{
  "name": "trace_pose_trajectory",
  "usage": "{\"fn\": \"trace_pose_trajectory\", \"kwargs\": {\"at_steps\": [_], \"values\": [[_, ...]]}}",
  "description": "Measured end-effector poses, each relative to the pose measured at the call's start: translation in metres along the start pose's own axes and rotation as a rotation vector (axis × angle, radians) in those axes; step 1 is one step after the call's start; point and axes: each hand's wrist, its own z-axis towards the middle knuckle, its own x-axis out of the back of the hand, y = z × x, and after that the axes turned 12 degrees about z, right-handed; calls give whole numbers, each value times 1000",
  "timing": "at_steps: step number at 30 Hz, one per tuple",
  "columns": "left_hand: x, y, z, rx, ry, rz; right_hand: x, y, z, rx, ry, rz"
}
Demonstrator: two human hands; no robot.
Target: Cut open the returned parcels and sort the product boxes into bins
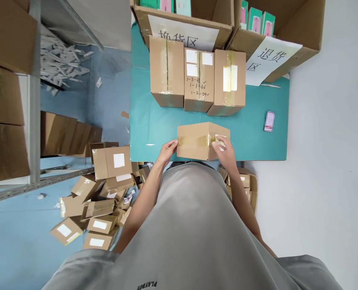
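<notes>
A taped brown cardboard box (194, 141) is tilted at the near edge of the green-covered table (257, 149), right in front of my body. My left hand (167, 151) is closed at the box's left end, thumb and fingers together on its edge. At the other end, my right hand (225, 152) has its fingers curled against the side with clear tape and a white label (220, 141), partly covering that label. Whether the fingers pinch the tape or just grip the box is too small to tell.
Behind stand three closed cartons (199, 80), against two large open boxes (275, 56) with paper signs and green-pink packs. A blurred phone-like object (269, 121) lies at the right. Loose cartons (100, 209) pile on the floor at left, beside a metal shelf (34, 100).
</notes>
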Motion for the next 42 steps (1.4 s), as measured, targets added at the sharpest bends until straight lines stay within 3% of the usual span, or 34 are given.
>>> {"fn": "trace_pose_trajectory", "kwargs": {"at_steps": [2, 5, 8, 11, 14, 17, 22, 27, 33, 37, 42], "values": [[-9, 10, -8, -37, -13, -8, -8, -14, -9, 1, -15, -21], [-16, 29, -23, -102, 65, -21, -7, -21, -12, -34, -23, 62], [-10, 47, -37, -178, 152, 15, -7, -17, -6, -66, -78, 189], [4, 58, -47, -231, 230, 83, -20, -6, -2, -122, -135, 236], [21, 59, -51, -220, 296, 159, -36, 4, -1, -118, -185, 254], [33, 55, -56, -196, 271, 250, -43, 13, -3, -101, -189, 279], [30, 46, -67, -177, 230, 231, -37, 23, -2, -158, -207, 393], [18, 24, -52, -76, 179, 73, -18, 35, 4, -186, -195, 375], [5, -6, -8, 129, 237, 179, 43, 72, 14, -172, 19, 289], [-12, -14, 3, 97, 135, 186, 77, 98, 22, -168, 129, 253], [-34, -13, 7, 27, 10, 173, 92, 122, 34, -217, 200, 224]]}}
